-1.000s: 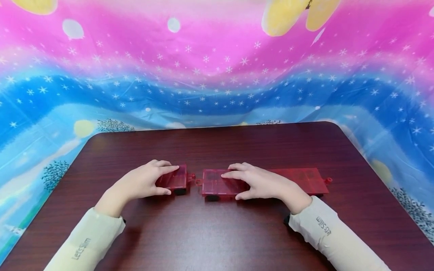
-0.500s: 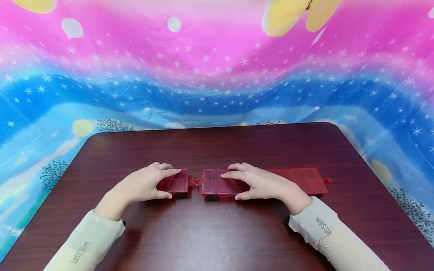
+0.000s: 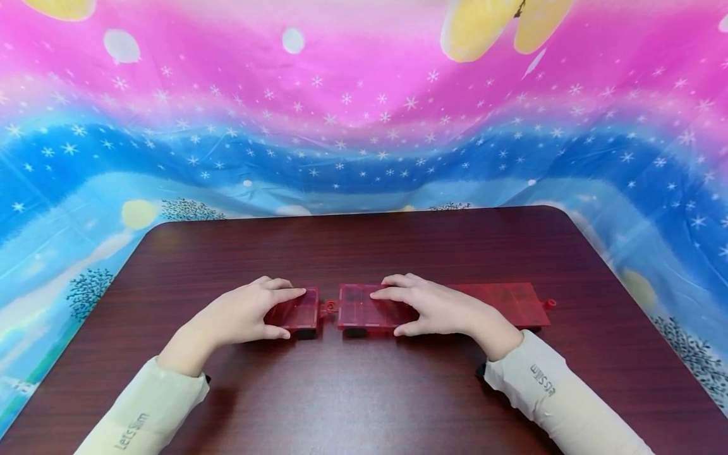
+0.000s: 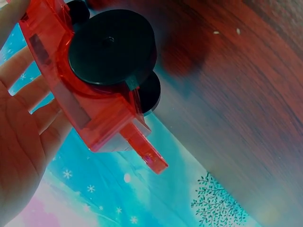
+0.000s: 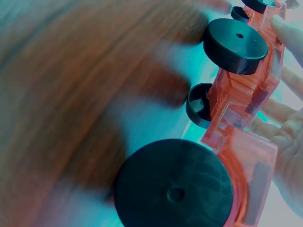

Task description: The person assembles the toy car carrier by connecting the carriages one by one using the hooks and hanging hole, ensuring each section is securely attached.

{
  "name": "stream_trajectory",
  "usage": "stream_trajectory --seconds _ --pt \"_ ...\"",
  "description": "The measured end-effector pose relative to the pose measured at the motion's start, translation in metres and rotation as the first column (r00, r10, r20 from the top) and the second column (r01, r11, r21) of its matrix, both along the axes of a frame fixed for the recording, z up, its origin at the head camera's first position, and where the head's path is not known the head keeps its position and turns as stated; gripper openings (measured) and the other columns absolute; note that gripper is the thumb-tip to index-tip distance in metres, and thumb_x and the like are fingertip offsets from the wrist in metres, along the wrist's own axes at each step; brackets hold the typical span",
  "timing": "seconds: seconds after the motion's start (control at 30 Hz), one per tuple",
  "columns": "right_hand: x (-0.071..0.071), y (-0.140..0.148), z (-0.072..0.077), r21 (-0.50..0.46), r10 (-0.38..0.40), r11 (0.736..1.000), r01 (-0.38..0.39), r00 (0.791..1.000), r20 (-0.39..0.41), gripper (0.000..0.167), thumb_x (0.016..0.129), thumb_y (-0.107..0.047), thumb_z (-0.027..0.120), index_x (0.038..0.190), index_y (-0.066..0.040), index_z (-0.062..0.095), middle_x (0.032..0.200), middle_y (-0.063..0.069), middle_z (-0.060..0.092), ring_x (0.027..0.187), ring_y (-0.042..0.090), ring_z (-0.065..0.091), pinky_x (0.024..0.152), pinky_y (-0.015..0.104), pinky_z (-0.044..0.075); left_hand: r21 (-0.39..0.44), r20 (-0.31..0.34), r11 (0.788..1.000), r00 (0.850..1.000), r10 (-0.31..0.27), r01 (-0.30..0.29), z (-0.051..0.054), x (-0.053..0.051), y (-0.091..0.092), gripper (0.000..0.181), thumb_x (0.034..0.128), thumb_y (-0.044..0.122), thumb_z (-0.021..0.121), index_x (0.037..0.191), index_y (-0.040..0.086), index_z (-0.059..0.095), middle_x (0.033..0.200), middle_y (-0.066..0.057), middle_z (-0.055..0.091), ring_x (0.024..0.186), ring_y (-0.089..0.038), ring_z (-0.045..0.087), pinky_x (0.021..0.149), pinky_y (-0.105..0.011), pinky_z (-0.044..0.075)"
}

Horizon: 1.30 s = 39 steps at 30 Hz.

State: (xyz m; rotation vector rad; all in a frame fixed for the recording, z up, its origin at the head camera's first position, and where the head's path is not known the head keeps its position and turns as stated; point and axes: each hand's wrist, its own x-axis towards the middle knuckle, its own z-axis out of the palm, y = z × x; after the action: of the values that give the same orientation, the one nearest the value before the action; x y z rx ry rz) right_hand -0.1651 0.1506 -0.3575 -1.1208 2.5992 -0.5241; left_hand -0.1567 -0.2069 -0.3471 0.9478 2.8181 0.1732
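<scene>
My left hand [image 3: 244, 313] grips a see-through red toy car [image 3: 301, 308] from above, thumb on the near side and fingers over the top. In the left wrist view this car [image 4: 90, 99] shows black wheels and a red coupling tab [image 4: 147, 151]. My right hand [image 3: 432, 306] holds a second red car [image 3: 358, 306] the same way, hiding part of it. Between the two cars, the coupling parts [image 3: 330, 306] meet or overlap; whether they are linked cannot be told. Behind the right hand lies a third red car [image 3: 500, 302], close up to the second.
The cars stand in a row across the dark wooden table [image 3: 364, 392]. Another coupling piece [image 3: 548, 304] sticks out at the row's right end. A pink and blue printed cloth [image 3: 364, 126] hangs behind and beside the table.
My left hand has moved its car slightly right and toward me, closing the gap at the couplings and bringing them together. My right hand and its cars have stayed put.
</scene>
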Motion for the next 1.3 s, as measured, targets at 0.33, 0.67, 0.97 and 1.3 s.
stream_trajectory --seconds 0.33,0.67,0.97,1.3 --pt "0.0011 0.0003 -0.0002 0.004 0.002 1.000 -0.002 1.000 -0.005 0.065 0.088 -0.032 0.076 0.147 -0.024 0.049 0.154 0.009 0.042 0.139 0.028 0.042 0.107 0.048 0.046 0.007 0.004 1.000 1.000 0.002 -0.002 -0.0007 0.0028 0.0008 0.071 0.0800 0.040 0.081 0.142 0.019 0.056 0.139 -0.014 0.057 0.127 -0.034 0.053 0.097 -0.048 0.053" --pt "0.0007 -0.0001 0.0007 0.020 0.008 1.000 -0.008 1.000 -0.005 0.065 0.088 -0.032 0.076 0.147 -0.024 0.049 0.154 0.007 0.041 0.137 0.026 0.042 0.104 0.045 0.049 0.018 -0.008 1.000 1.000 -0.010 0.010 -0.0022 0.0044 -0.0003 0.072 0.0790 0.040 0.082 0.142 0.018 0.056 0.137 -0.015 0.058 0.125 -0.033 0.056 0.097 -0.048 0.053" --pt "-0.0003 -0.0013 0.0025 0.040 0.004 0.999 -0.004 1.000 0.010 0.066 0.088 -0.033 0.076 0.147 -0.026 0.049 0.155 0.007 0.041 0.138 0.026 0.041 0.104 0.044 0.049 0.029 -0.008 0.999 1.000 -0.011 0.012 -0.0045 0.0045 -0.0012 0.073 0.0786 0.041 0.082 0.142 0.018 0.056 0.137 -0.014 0.059 0.125 -0.033 0.056 0.098 -0.049 0.053" --pt "-0.0018 -0.0006 0.0013 0.044 0.005 0.999 -0.005 1.000 -0.009 0.066 0.087 -0.035 0.077 0.146 -0.026 0.050 0.153 0.004 0.043 0.137 0.025 0.043 0.104 0.044 0.049 0.022 -0.002 1.000 1.000 0.004 -0.004 -0.0052 0.0048 -0.0016 0.073 0.0789 0.043 0.082 0.143 0.021 0.055 0.139 -0.012 0.058 0.125 -0.031 0.056 0.098 -0.049 0.053"
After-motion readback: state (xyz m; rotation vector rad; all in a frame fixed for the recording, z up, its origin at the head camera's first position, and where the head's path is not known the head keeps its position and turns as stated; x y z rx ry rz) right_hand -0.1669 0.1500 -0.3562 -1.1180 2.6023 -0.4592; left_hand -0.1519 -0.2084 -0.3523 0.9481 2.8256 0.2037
